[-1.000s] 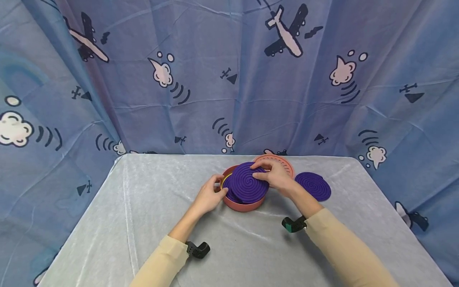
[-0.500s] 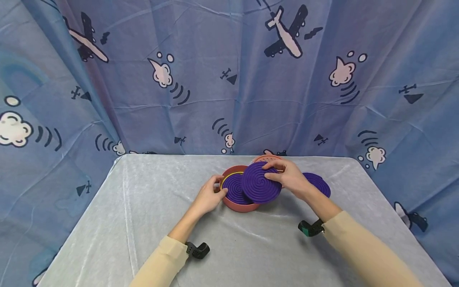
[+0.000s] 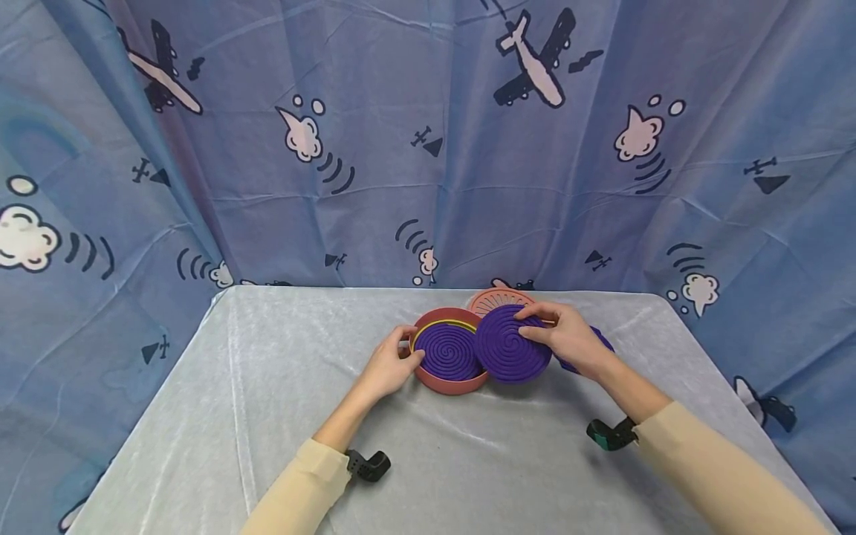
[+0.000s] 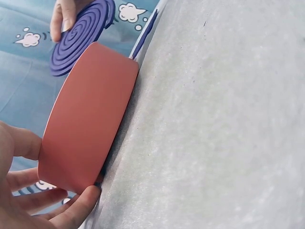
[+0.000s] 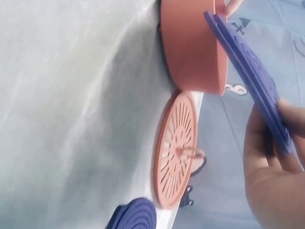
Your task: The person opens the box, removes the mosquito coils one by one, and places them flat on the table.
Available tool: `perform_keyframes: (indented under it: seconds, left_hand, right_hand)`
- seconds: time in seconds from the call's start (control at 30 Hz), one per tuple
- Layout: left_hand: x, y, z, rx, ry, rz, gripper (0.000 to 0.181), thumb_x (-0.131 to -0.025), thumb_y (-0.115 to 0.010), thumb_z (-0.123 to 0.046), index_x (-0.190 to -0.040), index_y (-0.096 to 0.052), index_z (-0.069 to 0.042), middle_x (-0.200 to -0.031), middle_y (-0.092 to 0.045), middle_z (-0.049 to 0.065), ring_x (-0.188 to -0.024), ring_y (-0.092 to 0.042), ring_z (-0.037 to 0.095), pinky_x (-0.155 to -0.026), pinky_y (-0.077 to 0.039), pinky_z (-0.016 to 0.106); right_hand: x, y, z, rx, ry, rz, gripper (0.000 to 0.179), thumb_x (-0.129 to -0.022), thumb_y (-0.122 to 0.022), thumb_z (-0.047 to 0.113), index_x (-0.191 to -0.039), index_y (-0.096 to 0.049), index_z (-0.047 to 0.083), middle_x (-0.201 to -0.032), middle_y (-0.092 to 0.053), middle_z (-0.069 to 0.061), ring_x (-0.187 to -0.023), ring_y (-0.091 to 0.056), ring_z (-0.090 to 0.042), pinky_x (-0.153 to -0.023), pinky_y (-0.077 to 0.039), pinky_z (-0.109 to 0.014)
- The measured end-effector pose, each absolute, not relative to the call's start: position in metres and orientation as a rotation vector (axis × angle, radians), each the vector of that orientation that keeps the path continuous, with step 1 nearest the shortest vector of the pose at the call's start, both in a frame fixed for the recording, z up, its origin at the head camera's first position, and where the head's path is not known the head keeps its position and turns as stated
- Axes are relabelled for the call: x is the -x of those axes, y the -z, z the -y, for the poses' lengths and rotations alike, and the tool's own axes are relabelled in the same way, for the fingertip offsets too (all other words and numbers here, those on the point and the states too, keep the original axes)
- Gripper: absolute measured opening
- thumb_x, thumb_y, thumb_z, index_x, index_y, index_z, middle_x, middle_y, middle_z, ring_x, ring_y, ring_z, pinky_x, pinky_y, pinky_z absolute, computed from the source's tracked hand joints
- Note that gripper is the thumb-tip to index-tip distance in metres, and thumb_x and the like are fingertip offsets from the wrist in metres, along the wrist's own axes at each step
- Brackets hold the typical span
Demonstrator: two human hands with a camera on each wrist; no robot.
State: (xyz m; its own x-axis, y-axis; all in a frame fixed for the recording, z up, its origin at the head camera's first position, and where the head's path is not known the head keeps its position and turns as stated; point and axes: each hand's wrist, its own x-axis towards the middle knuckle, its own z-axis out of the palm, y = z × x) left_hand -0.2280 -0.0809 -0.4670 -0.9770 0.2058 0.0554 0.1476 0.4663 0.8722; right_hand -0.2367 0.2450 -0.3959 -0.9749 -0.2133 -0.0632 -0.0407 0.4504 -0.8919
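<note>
A round terracotta box [image 3: 449, 387], which looks like a mosquito coil holder, stands on the cloth. Inside it lie a purple mosquito coil [image 3: 444, 351] and a yellow ring [image 3: 461, 322]. My left hand [image 3: 393, 362] grips the box's left side; the left wrist view has the thumb at its upper edge and fingers lower down. My right hand [image 3: 568, 338] pinches a flat purple mosquito coil [image 3: 508, 353] by its right edge, thumb against fingers. That coil is raised and tilted, overlapping the box's right rim in the head view. From the right wrist it appears double-layered.
Behind and right of the box lies a slotted terracotta lid [image 5: 167, 176] with a small loop handle [image 5: 193, 153]. Another purple mosquito coil [image 5: 136, 217] lies on the cloth farther right, partly hidden by my right hand in the head view. A printed curtain [image 3: 374, 148] hangs behind.
My right hand has carried the pinched mosquito coil rightward from over the box, uncovering the coil inside. My left hand has stayed on the box.
</note>
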Motion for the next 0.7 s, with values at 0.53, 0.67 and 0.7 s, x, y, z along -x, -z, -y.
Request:
perform_keyframes:
  seconds: [0.53, 0.67, 0.7]
  left_hand:
    - [0.227, 0.465, 0.08, -0.278, -1.568, -2.626, 0.045, -0.099, -0.065, -0.021, -0.142, -0.054, -0.011, -0.141, -0.055, 0.016, -0.12, -0.06, 0.032, -0.096, -0.051, 0.05]
    - [0.227, 0.465, 0.08, -0.286, -1.568, -2.63, 0.045, -0.099, -0.065, -0.02, -0.142, -0.054, -0.01, -0.14, -0.055, 0.016, -0.119, -0.061, 0.032, -0.094, -0.052, 0.049]
    - [0.227, 0.465, 0.08, -0.291, -1.569, -2.631, 0.045, -0.099, -0.065, -0.02, -0.141, -0.054, -0.009, -0.14, -0.055, 0.016, -0.118, -0.061, 0.032, -0.093, -0.052, 0.048]
  right_hand:
    - [0.232, 0.401, -0.287, 0.172, 1.559, -2.623, 0.038, -0.097, -0.071, 0.017, -0.128, -0.063, -0.003, -0.138, -0.056, -0.022, -0.115, -0.056, -0.017, -0.084, -0.05, -0.019]
    - [0.229, 0.401, -0.3, 0.108, 1.537, -2.64, 0.041, -0.098, -0.069, 0.019, -0.132, -0.06, -0.003, -0.143, -0.05, -0.023, -0.126, -0.05, -0.03, -0.084, -0.048, -0.015]
    - [0.229, 0.402, -0.304, 0.09, 1.53, -2.647, 0.042, -0.099, -0.069, 0.02, -0.133, -0.06, -0.003, -0.144, -0.05, -0.024, -0.128, -0.048, -0.033, -0.084, -0.047, -0.014]
